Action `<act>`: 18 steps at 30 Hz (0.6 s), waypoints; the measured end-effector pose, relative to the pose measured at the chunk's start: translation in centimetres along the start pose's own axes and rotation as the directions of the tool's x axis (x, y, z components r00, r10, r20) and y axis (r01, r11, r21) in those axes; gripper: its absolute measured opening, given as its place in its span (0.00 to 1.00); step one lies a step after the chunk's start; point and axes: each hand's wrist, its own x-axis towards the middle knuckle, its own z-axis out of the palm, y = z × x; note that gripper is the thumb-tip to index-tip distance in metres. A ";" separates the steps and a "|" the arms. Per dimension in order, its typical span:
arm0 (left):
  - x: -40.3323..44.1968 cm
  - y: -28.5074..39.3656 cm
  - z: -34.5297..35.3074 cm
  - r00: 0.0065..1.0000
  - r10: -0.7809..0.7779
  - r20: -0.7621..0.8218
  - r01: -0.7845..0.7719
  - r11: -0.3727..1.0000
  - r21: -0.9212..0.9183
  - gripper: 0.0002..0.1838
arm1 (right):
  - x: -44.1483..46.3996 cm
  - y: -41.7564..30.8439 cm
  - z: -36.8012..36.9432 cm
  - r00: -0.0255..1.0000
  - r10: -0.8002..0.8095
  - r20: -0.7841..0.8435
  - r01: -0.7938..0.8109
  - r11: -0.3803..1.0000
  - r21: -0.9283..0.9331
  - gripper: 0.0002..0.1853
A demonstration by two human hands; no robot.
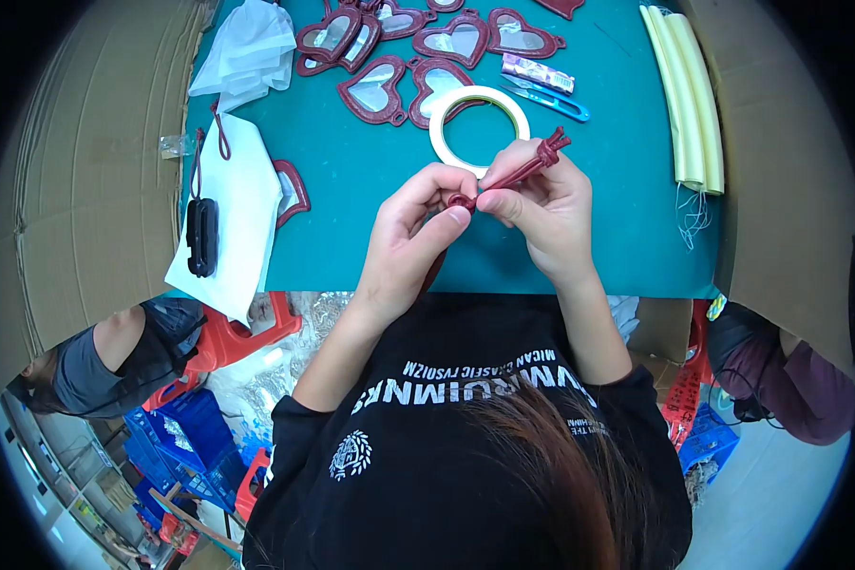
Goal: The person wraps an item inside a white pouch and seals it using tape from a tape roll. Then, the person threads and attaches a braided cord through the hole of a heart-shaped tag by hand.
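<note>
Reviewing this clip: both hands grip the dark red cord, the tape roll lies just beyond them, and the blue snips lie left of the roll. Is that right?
Not quite: the head view shows the blue snips to the right of the tape roll. The rest stands: left hand and right hand grip the dark red cord, with the roll just beyond them.

Red cord (521,175), centre: smooth, slight sheen. Heart frames (492,38), top: glossy, leather-like rims. Tabletop (337,233): smooth, matt green. Side panels (90,180), left and right edges: matt brown cardboard. Crates (192,429), lower left: blue plastic. Shirt (408,475), bottom: black cloth.
</note>
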 end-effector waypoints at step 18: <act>-0.1 0.7 -0.1 0.942 -0.286 0.174 0.313 0.937 -0.155 0.19 | -0.3 -1.1 0.8 1.000 0.025 -0.012 -0.024 0.998 0.054 0.06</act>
